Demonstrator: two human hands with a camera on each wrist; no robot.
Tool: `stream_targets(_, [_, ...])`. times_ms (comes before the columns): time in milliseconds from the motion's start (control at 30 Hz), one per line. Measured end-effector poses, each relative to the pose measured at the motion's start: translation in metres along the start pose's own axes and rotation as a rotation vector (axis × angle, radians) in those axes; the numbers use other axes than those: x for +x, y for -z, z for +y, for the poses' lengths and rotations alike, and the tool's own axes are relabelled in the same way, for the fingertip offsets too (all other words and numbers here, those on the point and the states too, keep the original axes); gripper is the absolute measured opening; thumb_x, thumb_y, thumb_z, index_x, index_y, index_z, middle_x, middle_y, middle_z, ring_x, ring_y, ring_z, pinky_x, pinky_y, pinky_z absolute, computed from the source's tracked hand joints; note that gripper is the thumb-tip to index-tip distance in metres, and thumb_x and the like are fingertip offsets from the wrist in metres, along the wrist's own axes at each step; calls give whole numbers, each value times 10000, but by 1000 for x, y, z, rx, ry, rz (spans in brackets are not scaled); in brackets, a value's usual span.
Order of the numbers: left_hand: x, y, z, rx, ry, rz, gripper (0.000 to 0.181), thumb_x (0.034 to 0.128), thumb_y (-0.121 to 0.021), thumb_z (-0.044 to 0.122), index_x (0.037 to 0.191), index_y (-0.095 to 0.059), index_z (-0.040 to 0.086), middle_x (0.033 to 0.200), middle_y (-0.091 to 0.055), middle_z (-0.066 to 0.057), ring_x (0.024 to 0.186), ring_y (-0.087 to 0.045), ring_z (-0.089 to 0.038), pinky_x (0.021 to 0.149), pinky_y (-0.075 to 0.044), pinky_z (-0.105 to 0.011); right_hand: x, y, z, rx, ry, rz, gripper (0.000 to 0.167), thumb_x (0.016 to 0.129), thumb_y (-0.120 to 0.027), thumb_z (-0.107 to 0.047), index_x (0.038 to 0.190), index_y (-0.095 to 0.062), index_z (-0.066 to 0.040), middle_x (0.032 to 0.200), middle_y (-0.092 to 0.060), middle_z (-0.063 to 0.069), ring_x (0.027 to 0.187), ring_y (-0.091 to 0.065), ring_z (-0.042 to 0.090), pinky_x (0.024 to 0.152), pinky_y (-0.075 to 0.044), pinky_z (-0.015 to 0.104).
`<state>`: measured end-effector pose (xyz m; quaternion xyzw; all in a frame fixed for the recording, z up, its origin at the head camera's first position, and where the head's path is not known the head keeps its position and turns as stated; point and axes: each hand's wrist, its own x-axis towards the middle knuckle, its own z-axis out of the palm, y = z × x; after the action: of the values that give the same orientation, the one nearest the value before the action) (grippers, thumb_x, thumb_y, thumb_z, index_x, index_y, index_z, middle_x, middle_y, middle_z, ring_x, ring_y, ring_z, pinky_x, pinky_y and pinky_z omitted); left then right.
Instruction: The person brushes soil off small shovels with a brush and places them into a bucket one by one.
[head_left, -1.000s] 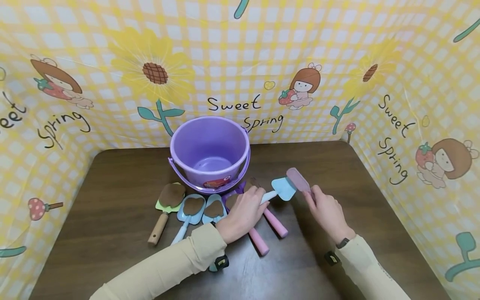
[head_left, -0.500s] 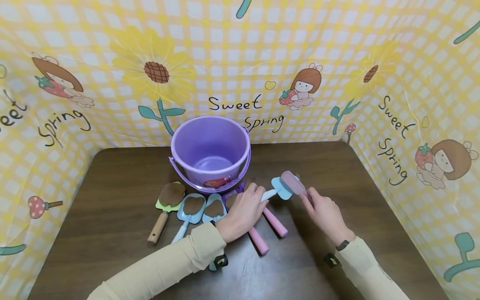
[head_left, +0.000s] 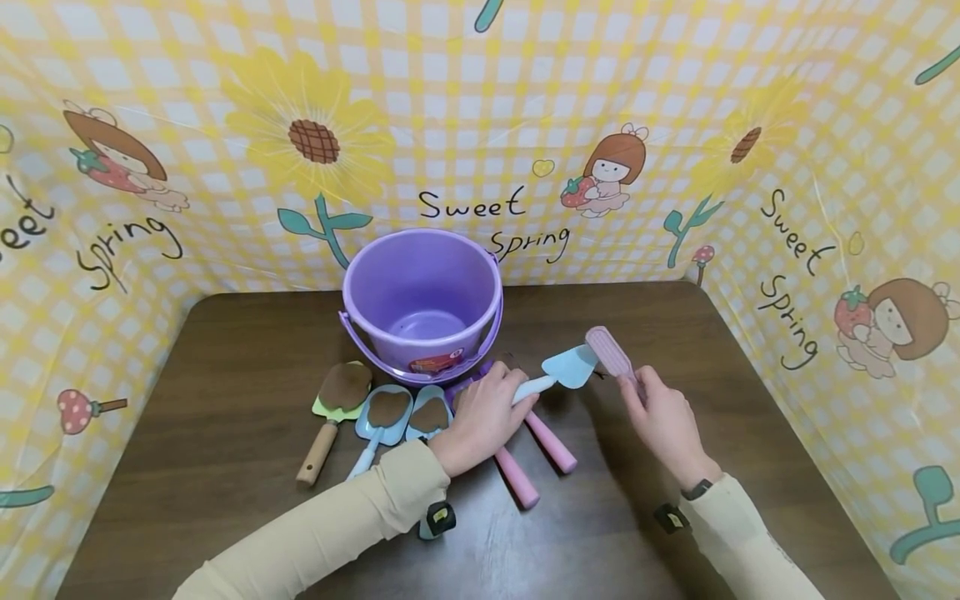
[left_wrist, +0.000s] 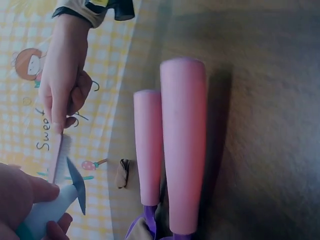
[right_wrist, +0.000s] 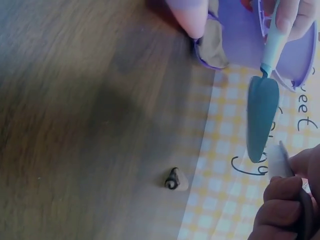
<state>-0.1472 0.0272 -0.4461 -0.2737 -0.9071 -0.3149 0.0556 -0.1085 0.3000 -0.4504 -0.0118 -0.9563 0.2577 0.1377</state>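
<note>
In the head view my left hand (head_left: 480, 421) grips the pale handle of a light blue toy shovel (head_left: 572, 365), raised above the table with its blade pointing right. My right hand (head_left: 667, 425) pinches a pink brush (head_left: 609, 352) by its handle. The brush head is at the blade's right edge; whether they touch I cannot tell. White bristles (left_wrist: 63, 159) show in the left wrist view, on the side facing the blade. Beneath my left hand lie two pink-handled purple tools, with pink handles (head_left: 517, 479) pointing toward me; their heads are partly hidden.
A purple bucket (head_left: 422, 279) stands behind the tools, handle lowered in front. A green shovel with a wooden handle (head_left: 318, 454) and two light blue shovels (head_left: 366, 458) lie left, brown material on their blades. A small brown-and-dark object (right_wrist: 175, 179) lies on the table.
The pink brush passed left over the shovel's blade, then came back up and right to its edge. The blade has tilted a little. My left hand has hardly moved.
</note>
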Motion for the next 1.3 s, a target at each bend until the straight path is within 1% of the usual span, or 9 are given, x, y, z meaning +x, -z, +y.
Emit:
stream_targets(133, [3, 1, 1, -37, 58, -20, 183, 997, -709, 284, 1018, -728, 104, 868, -601, -49, 670, -542, -192, 554, -428, -327, -1, 3, -4, 25, 1, 21, 214, 1059, -612, -250, 989, -585, -49, 655, -486, 31, 539, -451, 184, 480, -341, 339])
stream_targets(267, [7, 1, 1, -120, 90, -37, 207, 1022, -660, 289, 907, -713, 125, 793, -600, -17, 690, -551, -185, 593, -432, -331, -1, 5, -10, 44, 23, 41, 206, 1057, -617, -236, 984, -589, -46, 655, -487, 34, 547, -452, 185, 492, -341, 338])
stream_targets(400, [9, 1, 1, -223, 120, -71, 280, 1053, -603, 275, 823, -647, 121, 718, -539, 9, 640, -502, -154, 587, -406, -299, -1, 6, -17, 76, 31, 21, 200, 1054, -622, -231, 971, -594, -51, 671, -514, 44, 569, -474, 190, 515, -363, 339])
stream_targets(467, [10, 0, 0, -269, 135, -90, 279, 1067, -576, 263, 848, -647, 107, 719, -557, 10, 615, -486, -128, 576, -399, -281, -1, 6, -19, 92, 32, 6, 202, 1054, -624, -234, 966, -597, -54, 681, -527, 44, 582, -485, 189, 527, -373, 332])
stream_targets(600, [10, -2, 0, -344, 157, -121, 301, 1100, -507, 237, 922, -668, 55, 779, -687, -44, 584, -491, -92, 568, -414, -270, -1, 4, -23, 130, 29, -35, 199, 1055, -628, -241, 974, -601, -61, 696, -525, 27, 587, -479, 170, 518, -369, 301])
stream_targets(700, [10, -4, -1, -373, 167, -137, 320, 1116, -467, 226, 941, -659, 40, 821, -724, -69, 580, -496, -81, 580, -424, -265, -1, 2, -26, 147, 36, -67, 198, 1056, -629, -245, 976, -603, -65, 697, -514, 21, 580, -466, 154, 507, -361, 283])
stream_targets(867, [11, -7, 0, -378, 174, -155, 349, 1131, -412, 209, 912, -628, 44, 803, -699, -62, 574, -477, -88, 575, -422, -261, 0, -3, -29, 145, 43, -119, 206, 1061, -621, -262, 979, -605, -74, 693, -495, 6, 577, -455, 137, 511, -359, 274])
stream_targets(1067, [11, -7, 3, -396, 177, -181, 403, 1144, -343, 207, 930, -638, 37, 770, -690, -98, 571, -475, -94, 572, -414, -268, 2, -6, -26, 146, 29, -176, 184, 1051, -638, -243, 1025, -621, -62, 747, -552, 34, 592, -477, 153, 505, -373, 273])
stream_targets(1300, [12, -8, 0, -452, 203, -164, 401, 1127, -336, 178, 913, -646, 42, 729, -648, -74, 571, -474, -112, 581, -416, -286, 9, -6, -11, 70, -30, -114, 281, 1078, -584, -318, 959, -602, -64, 677, -482, 16, 574, -459, 173, 533, -364, 308])
